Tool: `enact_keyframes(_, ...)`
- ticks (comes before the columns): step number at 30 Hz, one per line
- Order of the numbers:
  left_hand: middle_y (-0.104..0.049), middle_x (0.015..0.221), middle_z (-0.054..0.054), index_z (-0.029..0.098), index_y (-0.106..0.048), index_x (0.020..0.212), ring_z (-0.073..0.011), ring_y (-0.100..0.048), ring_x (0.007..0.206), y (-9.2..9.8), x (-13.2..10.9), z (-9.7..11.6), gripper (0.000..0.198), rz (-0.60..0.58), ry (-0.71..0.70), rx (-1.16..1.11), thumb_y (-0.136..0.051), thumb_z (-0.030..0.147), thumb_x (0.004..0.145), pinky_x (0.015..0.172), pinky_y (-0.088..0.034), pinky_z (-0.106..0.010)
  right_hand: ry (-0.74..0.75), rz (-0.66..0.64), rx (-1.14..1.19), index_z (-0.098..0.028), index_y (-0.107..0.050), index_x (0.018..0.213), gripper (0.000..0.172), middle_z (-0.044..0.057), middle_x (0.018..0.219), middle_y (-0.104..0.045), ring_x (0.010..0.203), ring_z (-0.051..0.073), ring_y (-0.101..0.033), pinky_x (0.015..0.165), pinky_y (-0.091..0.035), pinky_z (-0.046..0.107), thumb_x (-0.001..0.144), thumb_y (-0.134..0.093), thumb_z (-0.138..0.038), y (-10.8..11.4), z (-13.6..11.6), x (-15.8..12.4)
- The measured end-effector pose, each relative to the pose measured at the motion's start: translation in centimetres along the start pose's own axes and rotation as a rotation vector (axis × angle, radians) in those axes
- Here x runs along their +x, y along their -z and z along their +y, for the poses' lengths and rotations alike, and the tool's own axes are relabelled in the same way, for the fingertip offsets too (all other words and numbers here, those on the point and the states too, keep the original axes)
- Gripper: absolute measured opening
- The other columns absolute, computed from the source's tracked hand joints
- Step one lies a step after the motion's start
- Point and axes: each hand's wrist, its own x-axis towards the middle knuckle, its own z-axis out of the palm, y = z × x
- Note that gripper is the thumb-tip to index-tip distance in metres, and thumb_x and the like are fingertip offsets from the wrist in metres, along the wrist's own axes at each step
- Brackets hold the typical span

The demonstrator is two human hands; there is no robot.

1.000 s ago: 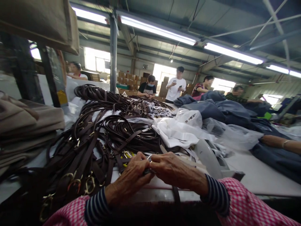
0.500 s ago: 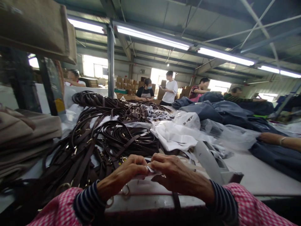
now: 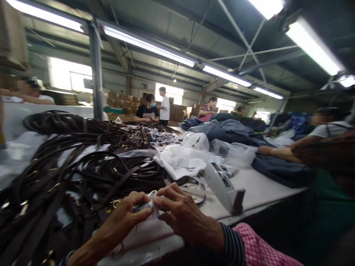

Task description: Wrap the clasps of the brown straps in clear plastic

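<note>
My left hand [image 3: 130, 212] pinches one side of a small piece of thin white wrapping [image 3: 155, 212] near the table's front edge. My right hand [image 3: 184, 212] grips the other side, fingertips close to the left ones. A metal ring [image 3: 152, 193] shows at the top between the fingers; whether it is joined to the wrapping I cannot tell. Just left of my hands lie many dark brown straps [image 3: 91, 177] with gold-coloured metal fittings. To the right stands a light grey tape dispenser [image 3: 219, 186], a strip stretching from it toward my right hand.
White plastic sheeting [image 3: 177, 159] lies crumpled mid-table, behind it wrapped fittings [image 3: 163, 136]. Dark blue fabric [image 3: 227, 127] is heaped farther back. At the right, a co-worker's hand [image 3: 266, 150] touches more blue fabric. Other people work at the back, near stacked cartons [image 3: 119, 100].
My view has turned right, so the table's things appear farther left and more of the co-worker at the right shows. The white wrapping stays between my hands, and a ring now shows above it.
</note>
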Motion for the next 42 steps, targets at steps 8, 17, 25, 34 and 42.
enact_keyframes(8,-0.063,0.121,-0.006,0.028,-0.078,0.099,-0.0325,-0.063,0.115,-0.9,2.7,-5.2,0.046,0.329,-0.115,0.202,-0.065,0.068,0.079,0.098,-0.051,-0.039,-0.733,0.314,-0.027,-0.021,-0.074,0.096,0.015,0.009,0.110,-0.066,0.109,0.025,-0.058,0.094,-0.049,0.038,0.090,-0.065,-0.031,9.9,8.4,-8.6)
enact_keyframes(17,-0.068,0.114,-0.007,0.028,-0.081,0.099,-0.0302,-0.069,0.110,-0.8,3.8,-7.4,0.046,0.284,-0.222,0.248,-0.068,0.068,0.079,0.095,-0.058,-0.034,-1.295,0.150,0.289,-0.017,-0.072,0.078,0.034,0.004,0.069,-0.054,0.074,0.019,-0.051,0.055,-0.034,0.025,0.070,-0.068,-0.049,14.7,12.5,-15.0)
enact_keyframes(25,-0.071,0.108,-0.003,0.031,-0.080,0.095,-0.0270,-0.072,0.104,-1.0,3.2,-6.8,0.036,0.356,-0.214,0.221,-0.071,0.060,0.078,0.090,-0.060,-0.031,-1.348,0.396,0.407,-0.019,-0.063,0.063,0.022,0.003,0.073,-0.057,0.078,0.019,-0.049,0.068,-0.040,0.031,0.055,-0.066,-0.039,13.5,13.3,-14.6)
enact_keyframes(34,-0.074,0.106,-0.003,0.031,-0.081,0.093,-0.0295,-0.073,0.102,-0.8,2.8,-5.8,0.039,0.411,-0.170,0.180,-0.070,0.065,0.077,0.087,-0.061,-0.033,-1.233,0.739,0.515,-0.017,-0.063,0.066,0.041,0.001,0.071,-0.057,0.059,0.010,-0.039,0.049,-0.024,0.021,0.060,-0.080,-0.054,11.5,9.0,-17.7)
enact_keyframes(42,-0.073,0.110,-0.003,0.028,-0.079,0.092,-0.0286,-0.068,0.105,-0.2,1.6,-3.5,0.036,0.428,-0.129,0.021,-0.071,0.060,0.078,0.097,-0.052,-0.034,-1.276,0.696,0.615,-0.017,-0.060,0.058,0.053,-0.003,0.053,-0.050,0.043,0.005,-0.033,0.042,-0.017,0.019,0.050,-0.085,-0.064,9.1,10.1,-19.0)
